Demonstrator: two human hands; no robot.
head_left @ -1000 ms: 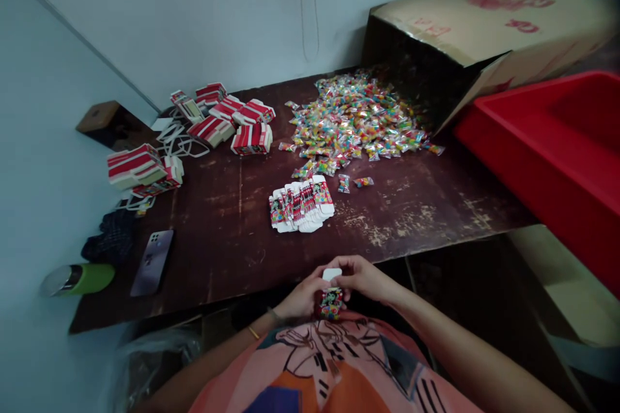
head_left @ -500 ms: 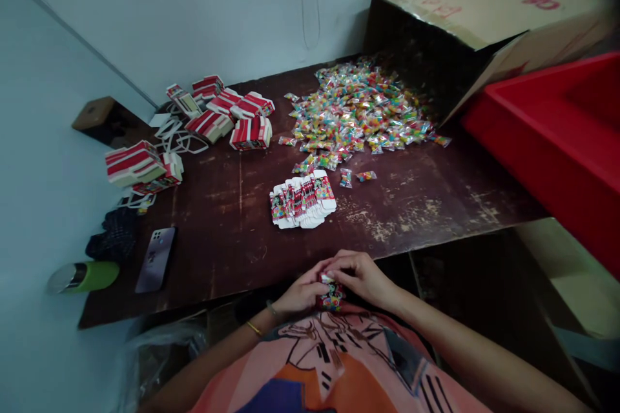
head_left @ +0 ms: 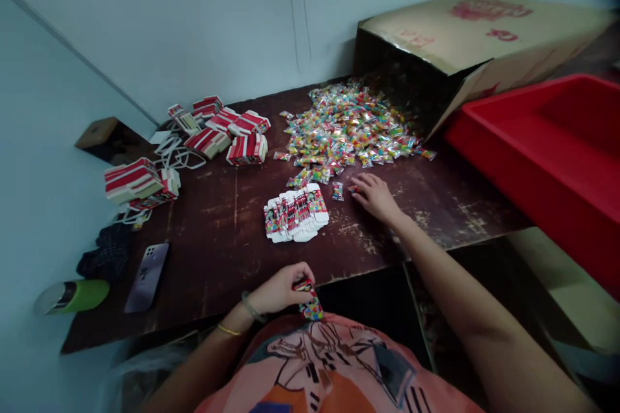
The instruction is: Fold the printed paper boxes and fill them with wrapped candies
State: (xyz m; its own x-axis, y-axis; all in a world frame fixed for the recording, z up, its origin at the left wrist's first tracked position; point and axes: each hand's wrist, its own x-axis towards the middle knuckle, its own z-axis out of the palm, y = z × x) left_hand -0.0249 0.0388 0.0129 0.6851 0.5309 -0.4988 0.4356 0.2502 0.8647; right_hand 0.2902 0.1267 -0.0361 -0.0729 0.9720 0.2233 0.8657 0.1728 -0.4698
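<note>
Red carton [head_left: 312, 308], inside hidden, pinched in left hand [head_left: 285, 287], right hand [head_left: 378, 199] over candy packet [head_left: 353, 189], grip unclear

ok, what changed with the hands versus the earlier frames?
Right hand let go of the small printed box and reached forward to a loose candy packet, partly covering it; whether gripped is unclear. Left hand still holds the box. Fanned cartons and candy pile look unchanged.

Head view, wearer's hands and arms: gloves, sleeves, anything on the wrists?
No gloves. The left hand has a greyish bangle at its wrist and a thin yellow band farther up. Right hand: nothing visible on the wrist. No sleeves in view.
</note>
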